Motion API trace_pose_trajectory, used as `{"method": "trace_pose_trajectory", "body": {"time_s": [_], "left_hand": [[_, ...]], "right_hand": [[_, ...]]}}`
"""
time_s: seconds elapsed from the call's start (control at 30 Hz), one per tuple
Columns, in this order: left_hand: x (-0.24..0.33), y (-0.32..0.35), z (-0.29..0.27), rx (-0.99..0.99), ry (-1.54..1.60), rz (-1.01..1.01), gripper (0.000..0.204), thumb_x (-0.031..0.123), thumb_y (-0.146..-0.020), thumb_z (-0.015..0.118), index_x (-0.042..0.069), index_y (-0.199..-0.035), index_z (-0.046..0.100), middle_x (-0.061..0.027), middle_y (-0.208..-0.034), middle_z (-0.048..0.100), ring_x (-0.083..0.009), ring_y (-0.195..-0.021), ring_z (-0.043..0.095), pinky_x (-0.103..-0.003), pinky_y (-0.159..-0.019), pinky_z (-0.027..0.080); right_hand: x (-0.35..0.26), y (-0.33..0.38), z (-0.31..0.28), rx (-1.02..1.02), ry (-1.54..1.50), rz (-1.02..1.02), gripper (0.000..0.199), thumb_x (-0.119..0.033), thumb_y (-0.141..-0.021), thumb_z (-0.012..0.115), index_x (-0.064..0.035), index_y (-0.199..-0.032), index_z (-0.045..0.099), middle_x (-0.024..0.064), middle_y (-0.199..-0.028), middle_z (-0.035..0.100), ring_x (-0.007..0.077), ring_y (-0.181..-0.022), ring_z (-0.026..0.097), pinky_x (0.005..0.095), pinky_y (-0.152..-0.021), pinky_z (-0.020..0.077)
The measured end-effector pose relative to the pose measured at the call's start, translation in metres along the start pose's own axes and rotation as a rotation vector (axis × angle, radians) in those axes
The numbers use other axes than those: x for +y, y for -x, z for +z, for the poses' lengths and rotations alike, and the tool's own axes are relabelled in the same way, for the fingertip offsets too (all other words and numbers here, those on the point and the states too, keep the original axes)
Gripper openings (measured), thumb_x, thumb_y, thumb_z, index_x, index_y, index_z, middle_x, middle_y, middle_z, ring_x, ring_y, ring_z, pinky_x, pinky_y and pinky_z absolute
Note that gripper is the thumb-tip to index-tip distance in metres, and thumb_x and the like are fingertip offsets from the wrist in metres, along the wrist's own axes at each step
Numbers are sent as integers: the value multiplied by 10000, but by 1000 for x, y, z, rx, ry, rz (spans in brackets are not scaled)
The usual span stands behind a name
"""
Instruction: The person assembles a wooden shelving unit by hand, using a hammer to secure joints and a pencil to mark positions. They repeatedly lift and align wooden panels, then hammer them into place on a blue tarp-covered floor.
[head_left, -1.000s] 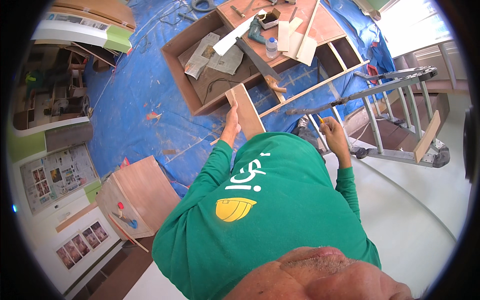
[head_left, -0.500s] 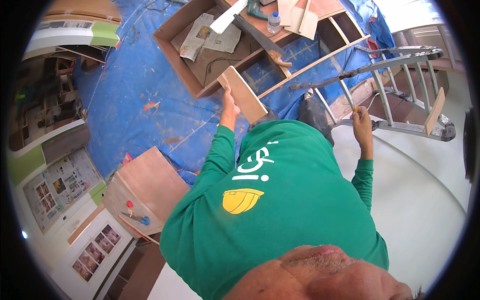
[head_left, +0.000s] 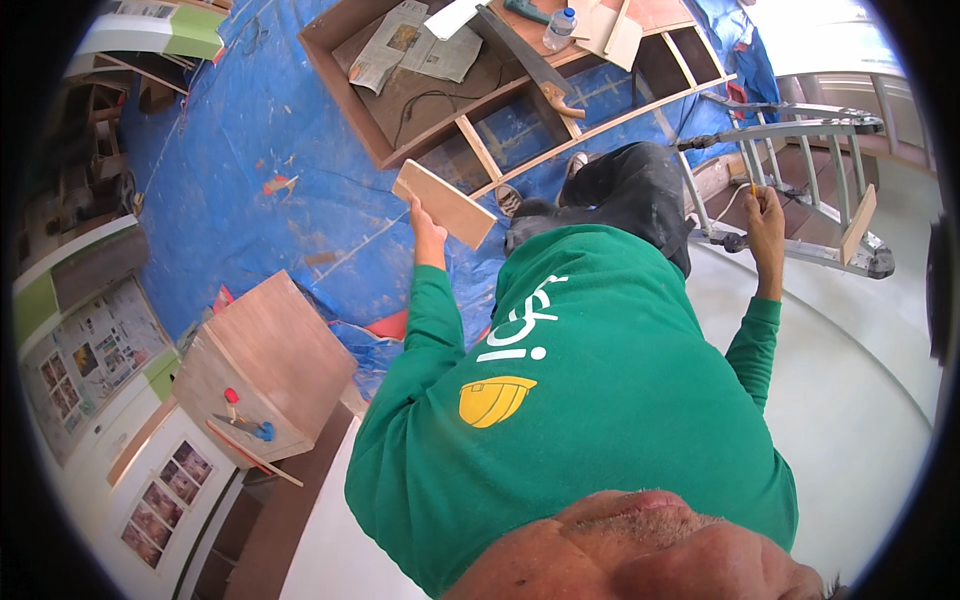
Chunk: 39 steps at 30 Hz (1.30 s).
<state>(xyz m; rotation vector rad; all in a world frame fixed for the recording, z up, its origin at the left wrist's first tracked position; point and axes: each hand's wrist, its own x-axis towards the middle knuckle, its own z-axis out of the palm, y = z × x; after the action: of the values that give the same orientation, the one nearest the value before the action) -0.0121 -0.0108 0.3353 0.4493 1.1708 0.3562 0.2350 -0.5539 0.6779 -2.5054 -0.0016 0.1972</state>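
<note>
My left hand [head_left: 428,240] is closed on the near edge of a flat rectangular wooden board [head_left: 447,205], held tilted in the air in front of me to the left. The board's far end overlaps the near edge of a wooden cabinet carcass [head_left: 345,95] beyond it. Out to the right, my right hand [head_left: 767,228] pinches a thin yellow stick, apparently a pencil [head_left: 753,188]; only a short tip shows above the fingers. That hand is beside an aluminium stepladder [head_left: 838,165], seemingly apart from its rails.
On the carcass lie a handsaw [head_left: 525,55], newspaper [head_left: 398,45], a water bottle [head_left: 560,30] and wood offcuts [head_left: 608,38]. Blue sheeting [head_left: 225,200] covers the floor. A wooden box [head_left: 275,340] with tools on it stands at left. A wood piece [head_left: 858,225] rests against the ladder.
My left hand and the board have shifted left and lie flatter across the view. My right hand has moved right and slightly up. My legs and shoes now show more beside the carcass.
</note>
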Motion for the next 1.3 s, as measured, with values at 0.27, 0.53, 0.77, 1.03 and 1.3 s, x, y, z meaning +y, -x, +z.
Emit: {"method": "trace_pose_trajectory", "body": {"time_s": [0.27,0.53,0.77,1.03,1.3], "left_hand": [[-22,27,-35,78,44,-42,653,543,-1073,490,80,-1532,459,-144,-1523,523,-339,-1392,511,-534,-1162,413],[0,38,-48,103,-12,-16,691,554,-1052,527,78,-1546,444,-147,-1523,521,-352,-1396,503,-579,-1159,398],[24,28,-50,122,-25,-36,723,572,-1042,539,79,-1559,427,-141,-1550,498,-347,-1419,475,-567,-1166,389],[25,1,-52,-12,-166,-24,740,592,-1037,541,92,-1569,419,-123,-1575,481,-348,-1432,464,-587,-1180,361],[23,-16,-96,141,-91,-14,653,607,-1058,455,141,-1515,481,-141,-1511,537,-382,-1390,513,-639,-1155,380]], "right_hand": [[-22,-34,10,-38,60,-53,237,-194,-1046,610,16,-1150,647,77,-935,666,151,-864,602,312,-809,488],[29,-99,-51,403,124,-16,358,-241,-1038,620,46,-1251,620,184,-1079,716,268,-962,697,382,-891,525],[8,-80,-53,436,163,-57,443,-298,-1019,659,52,-1285,609,192,-1131,715,279,-1011,703,390,-917,522],[28,-72,-43,486,30,49,498,-295,-1023,675,93,-1321,578,206,-1203,697,259,-1084,687,356,-967,512],[35,-105,5,460,-117,-129,439,-251,-1017,698,74,-1284,575,137,-1083,692,177,-935,657,325,-862,522]]}}
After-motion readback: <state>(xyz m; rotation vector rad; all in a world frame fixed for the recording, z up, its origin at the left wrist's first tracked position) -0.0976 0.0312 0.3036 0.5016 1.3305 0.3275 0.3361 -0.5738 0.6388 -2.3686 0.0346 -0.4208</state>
